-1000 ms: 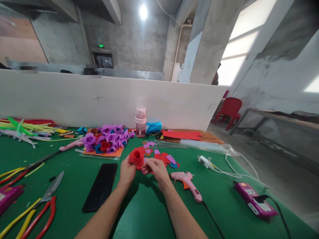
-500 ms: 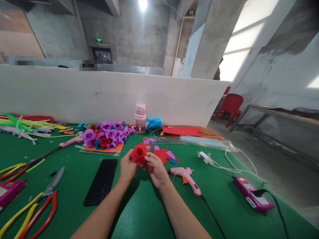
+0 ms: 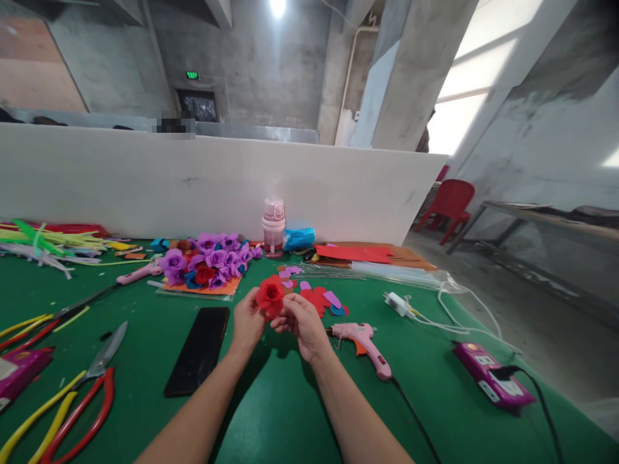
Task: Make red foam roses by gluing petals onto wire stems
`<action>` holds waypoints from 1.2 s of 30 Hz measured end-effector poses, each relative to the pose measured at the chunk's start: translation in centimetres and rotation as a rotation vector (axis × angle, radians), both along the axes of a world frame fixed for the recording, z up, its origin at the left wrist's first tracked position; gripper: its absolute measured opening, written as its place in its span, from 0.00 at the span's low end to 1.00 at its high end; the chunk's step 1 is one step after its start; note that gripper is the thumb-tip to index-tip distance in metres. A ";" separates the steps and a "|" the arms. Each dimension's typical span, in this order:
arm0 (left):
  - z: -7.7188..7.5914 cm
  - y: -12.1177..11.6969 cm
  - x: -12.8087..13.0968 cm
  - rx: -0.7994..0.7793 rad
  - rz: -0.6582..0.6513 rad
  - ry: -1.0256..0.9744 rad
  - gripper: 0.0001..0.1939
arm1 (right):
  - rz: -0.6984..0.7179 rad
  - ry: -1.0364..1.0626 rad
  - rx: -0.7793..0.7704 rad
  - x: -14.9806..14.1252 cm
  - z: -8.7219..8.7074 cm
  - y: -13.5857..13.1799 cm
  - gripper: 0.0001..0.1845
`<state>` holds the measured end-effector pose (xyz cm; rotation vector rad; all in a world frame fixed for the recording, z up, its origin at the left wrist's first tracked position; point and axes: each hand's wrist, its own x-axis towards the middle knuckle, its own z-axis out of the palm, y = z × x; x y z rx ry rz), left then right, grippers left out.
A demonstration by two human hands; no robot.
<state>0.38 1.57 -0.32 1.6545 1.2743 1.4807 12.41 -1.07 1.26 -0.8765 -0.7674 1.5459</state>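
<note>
A red craft rose with curled petals is held up over the green table, its dark centre facing me. My left hand grips it from the left and below, fingers closed. At its lower right edge, my right hand pinches a petal between thumb and fingers. Just beyond the hands lie loose red petal pieces and small purple cutouts. A pink glue gun rests on its side to the right of my right hand.
A black phone and large scissors lie to the left. Purple and red finished flowers are heaped behind, near a pink bottle. A purple power strip with cords sits at right. A white partition closes the back.
My right hand's fingers have shifted and curled more at the rose's lower right edge. The rose is turned slightly, showing its petals more openly. My left hand stays about where it was.
</note>
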 end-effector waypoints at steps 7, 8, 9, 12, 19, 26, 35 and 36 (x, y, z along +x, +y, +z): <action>0.6 0.5 -0.6 -0.003 0.119 0.050 0.12 | -0.071 -0.072 0.014 1.0 0.1 0.5 0.19; 0.7 0.5 -0.6 -0.005 0.127 0.055 0.13 | -0.085 -0.066 0.016 0.9 0.1 0.5 0.19; 0.7 0.5 -0.6 -0.009 0.132 0.061 0.13 | -0.091 -0.058 0.020 0.9 0.2 0.5 0.19; 0.6 0.6 -0.6 -0.014 0.113 0.046 0.14 | -0.079 -0.030 0.034 0.8 0.3 0.5 0.18; 1.0 0.2 -0.3 -0.201 -0.190 -0.177 0.12 | -0.278 -0.002 0.069 2.3 0.4 1.1 0.15; 1.9 -0.6 0.1 -0.291 -0.448 -0.268 0.13 | -0.282 -0.015 0.182 2.6 0.8 0.9 0.15; 0.4 0.8 -0.7 0.005 -0.112 -0.019 0.14 | -0.253 -0.146 0.236 1.2 0.7 0.3 0.14; 0.4 0.7 -0.8 0.033 -0.091 0.016 0.13 | -0.234 -0.157 0.224 1.0 0.7 0.2 0.14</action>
